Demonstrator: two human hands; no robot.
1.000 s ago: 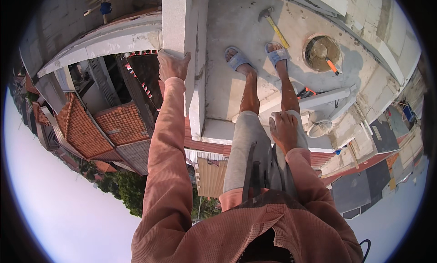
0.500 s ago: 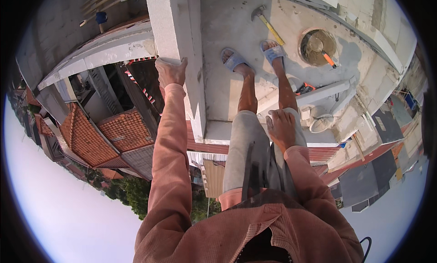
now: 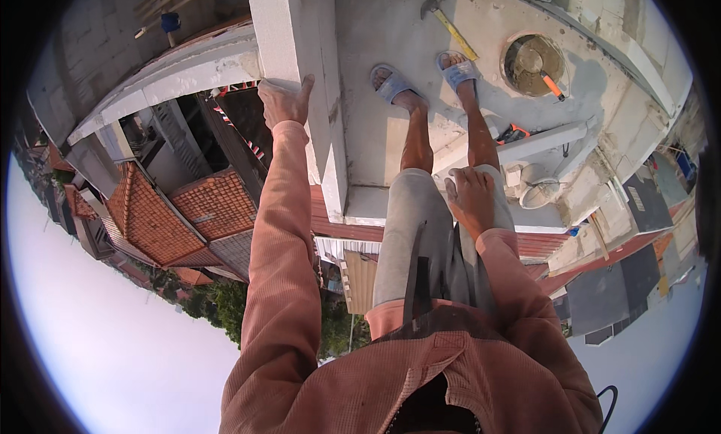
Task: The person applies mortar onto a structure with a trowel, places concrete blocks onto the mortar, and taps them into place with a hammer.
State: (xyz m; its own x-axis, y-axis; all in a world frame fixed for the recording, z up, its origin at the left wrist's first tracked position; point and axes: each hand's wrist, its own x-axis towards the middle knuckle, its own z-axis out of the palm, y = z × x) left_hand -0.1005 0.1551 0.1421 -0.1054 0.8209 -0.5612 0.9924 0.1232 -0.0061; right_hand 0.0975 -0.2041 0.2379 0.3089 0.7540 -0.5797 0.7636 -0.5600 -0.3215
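My left hand [image 3: 285, 103] grips the edge of a white block wall [image 3: 272, 36], its fingers curled over the side and its thumb spread along the face. Grey dust seems to coat those fingers. On my right knee, over the grey shorts [image 3: 411, 231], lies my right hand [image 3: 473, 201], fingers a little bent and holding nothing. Past my blue slide sandals [image 3: 398, 85], a hammer [image 3: 451, 30] with a yellow handle lies on the concrete floor. A round bucket [image 3: 532, 64] of grey mortar stands to its right, with an orange-handled trowel [image 3: 552, 85] in it.
A red-and-black tool [image 3: 513, 134] lies beside a pale beam [image 3: 544, 143], near a whitish round container [image 3: 539, 192]. Left of the wall is a drop, with orange tiled roofs [image 3: 214, 209] below. A low parapet [image 3: 638, 66] bounds the right.
The view has shifted slightly, so the floor and tools appear a little further right. Both hands keep their places, the left on the wall and the right on the knee.
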